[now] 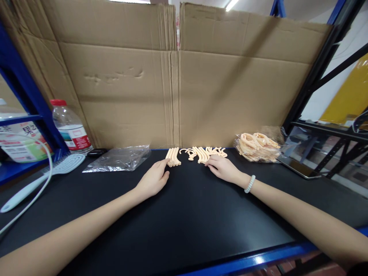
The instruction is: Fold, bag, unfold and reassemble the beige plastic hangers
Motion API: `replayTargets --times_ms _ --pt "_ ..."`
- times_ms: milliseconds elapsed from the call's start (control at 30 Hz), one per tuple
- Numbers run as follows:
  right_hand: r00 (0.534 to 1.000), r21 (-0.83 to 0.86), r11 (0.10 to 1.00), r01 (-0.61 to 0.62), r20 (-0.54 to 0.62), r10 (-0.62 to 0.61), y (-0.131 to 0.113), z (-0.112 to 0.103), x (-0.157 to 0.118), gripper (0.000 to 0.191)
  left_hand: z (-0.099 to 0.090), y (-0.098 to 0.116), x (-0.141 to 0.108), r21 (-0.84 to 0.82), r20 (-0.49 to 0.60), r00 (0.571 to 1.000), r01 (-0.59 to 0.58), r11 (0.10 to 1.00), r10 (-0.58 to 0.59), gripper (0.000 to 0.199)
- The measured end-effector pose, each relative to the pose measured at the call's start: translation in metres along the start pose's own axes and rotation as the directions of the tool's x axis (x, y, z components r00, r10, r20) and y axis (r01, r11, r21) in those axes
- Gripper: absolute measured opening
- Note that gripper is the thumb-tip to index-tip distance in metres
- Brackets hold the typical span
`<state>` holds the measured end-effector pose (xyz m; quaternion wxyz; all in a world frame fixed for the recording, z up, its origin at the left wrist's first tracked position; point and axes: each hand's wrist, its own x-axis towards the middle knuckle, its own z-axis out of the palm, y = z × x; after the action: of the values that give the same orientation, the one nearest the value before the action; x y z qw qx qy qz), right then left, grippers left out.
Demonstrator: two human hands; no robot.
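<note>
My left hand (pixel 154 177) is at the left edge of a row of beige curved plastic pieces (pixel 174 156), its fingertips touching the outermost one. Its thumb stands apart from the fingers. To the right lies a second group of similar beige pieces (pixel 201 154), the slim strips side by side. Over this group's near side is my right hand (pixel 222 168), fingers bent and closed at the end of a strip; the exact grip is partly hidden. Between the groups are a thin hooked piece (pixel 184 150) and a small rounded piece (pixel 191 156).
A clear bag of beige pieces (pixel 255 147) sits at the right, near a dark flat device (pixel 300 168). At the left are a flat clear plastic bag (pixel 117 159), a hairbrush (pixel 67 164), a white cable (pixel 50 172) and a bottle (pixel 70 126). Cardboard (pixel 120 88) walls off the back.
</note>
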<state>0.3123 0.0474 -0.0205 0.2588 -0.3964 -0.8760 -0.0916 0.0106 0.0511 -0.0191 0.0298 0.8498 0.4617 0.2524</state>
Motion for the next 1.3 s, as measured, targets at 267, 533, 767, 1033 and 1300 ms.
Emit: replayTargets --times_ms 267,533,767,1033,1300 --pt "1.000 -0.005 1.000 -0.003 0.008 0.003 -0.001 0.000 0.000 0.021 0.000 0.000 0.000 0.012 0.004 1.000 0.001 1.000 -0.001 0.045" --pt "1.000 -0.024 1.000 -0.001 -0.003 0.001 0.001 0.001 -0.001 0.023 0.000 0.000 0.000 0.019 0.008 1.000 -0.010 1.000 0.010 0.046" --pt "0.994 0.035 0.999 0.021 -0.108 -0.017 -0.009 -0.003 0.006 0.019 0.000 -0.001 -0.001 0.023 -0.001 1.000 -0.018 1.000 0.018 0.045" --pt "0.996 0.059 0.995 -0.085 -0.031 0.087 -0.008 0.003 0.047 0.018 0.002 -0.004 0.000 0.015 -0.011 0.998 -0.054 0.998 0.054 0.045" --pt "0.994 0.082 0.995 -0.049 0.103 0.041 0.017 0.025 0.079 0.023 0.003 -0.005 0.000 -0.003 -0.019 0.994 -0.103 0.995 0.103 0.043"
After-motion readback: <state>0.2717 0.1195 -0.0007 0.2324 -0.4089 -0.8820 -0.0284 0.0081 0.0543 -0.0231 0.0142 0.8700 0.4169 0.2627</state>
